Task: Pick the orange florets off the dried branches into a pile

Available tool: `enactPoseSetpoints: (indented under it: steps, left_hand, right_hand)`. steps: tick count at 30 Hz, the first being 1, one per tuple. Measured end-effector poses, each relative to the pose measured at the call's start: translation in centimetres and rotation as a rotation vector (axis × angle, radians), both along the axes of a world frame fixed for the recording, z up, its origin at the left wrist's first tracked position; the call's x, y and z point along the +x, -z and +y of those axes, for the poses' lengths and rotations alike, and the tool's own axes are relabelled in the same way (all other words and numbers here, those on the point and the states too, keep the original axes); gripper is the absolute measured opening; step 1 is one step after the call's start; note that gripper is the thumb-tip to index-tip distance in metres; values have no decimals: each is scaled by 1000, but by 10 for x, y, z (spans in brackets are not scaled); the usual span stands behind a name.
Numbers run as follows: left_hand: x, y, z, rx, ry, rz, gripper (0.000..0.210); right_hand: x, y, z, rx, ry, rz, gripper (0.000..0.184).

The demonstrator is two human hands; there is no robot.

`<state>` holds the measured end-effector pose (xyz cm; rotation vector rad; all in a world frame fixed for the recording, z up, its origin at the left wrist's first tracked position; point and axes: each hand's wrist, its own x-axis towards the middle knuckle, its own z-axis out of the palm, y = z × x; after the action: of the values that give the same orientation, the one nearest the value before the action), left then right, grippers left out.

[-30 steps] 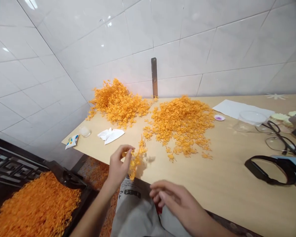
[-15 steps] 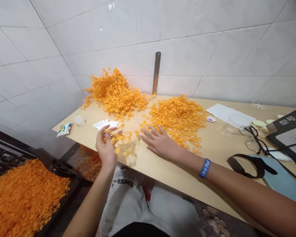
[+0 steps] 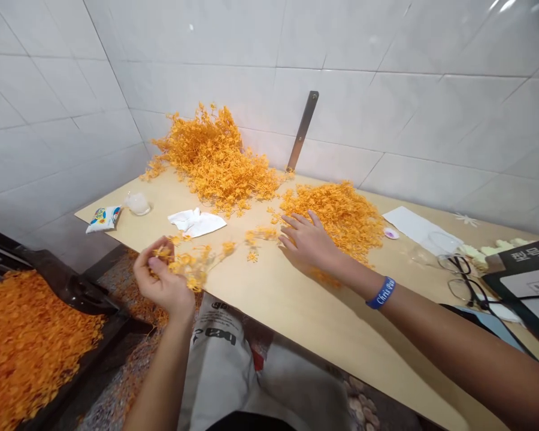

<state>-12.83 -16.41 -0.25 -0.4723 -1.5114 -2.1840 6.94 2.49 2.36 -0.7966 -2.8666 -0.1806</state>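
My left hand (image 3: 164,272) is closed around a thin orange artificial flower sprig (image 3: 195,266) near the front edge of the table. The sprig's blossoms trail to the right, over the tabletop. My right hand (image 3: 312,239) has its fingers spread and rests against the left front side of an orange flower pile (image 3: 350,209). Behind, a taller heap of orange flower sprigs (image 3: 215,158) leans at the wall. A few loose blossoms (image 3: 252,257) lie between my hands.
A crumpled white tissue (image 3: 197,222), a small clear cup (image 3: 137,203) and a snack packet (image 3: 104,219) stand at the left. Paper (image 3: 420,227), glasses (image 3: 465,287) and a dark box (image 3: 525,275) lie at the right. A large mass of orange pieces (image 3: 31,347) sits below left.
My left hand has moved left and toward the table edge with the sprig. My right hand has shifted slightly right and up along the pile. The view has turned.
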Motion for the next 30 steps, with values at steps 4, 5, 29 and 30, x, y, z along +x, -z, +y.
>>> enactPoseSetpoints:
  steps: [4,5,29,30]
  left_hand:
    - [-14,-10,3,17,-33,21,20]
    - [-14,-9,3,8,-25,17,21]
    - [7,34,14,-573,221,106,35]
    - [7,34,14,-575,225,109,35]
  right_hand:
    - [-15,2,-24,-90,-175,79,43]
    - [-19,5,-33,-123,-253,68,45]
    - [-73,14,52,-64,35,-240,51]
    - [-66,12,54,-60,60,-246,49]
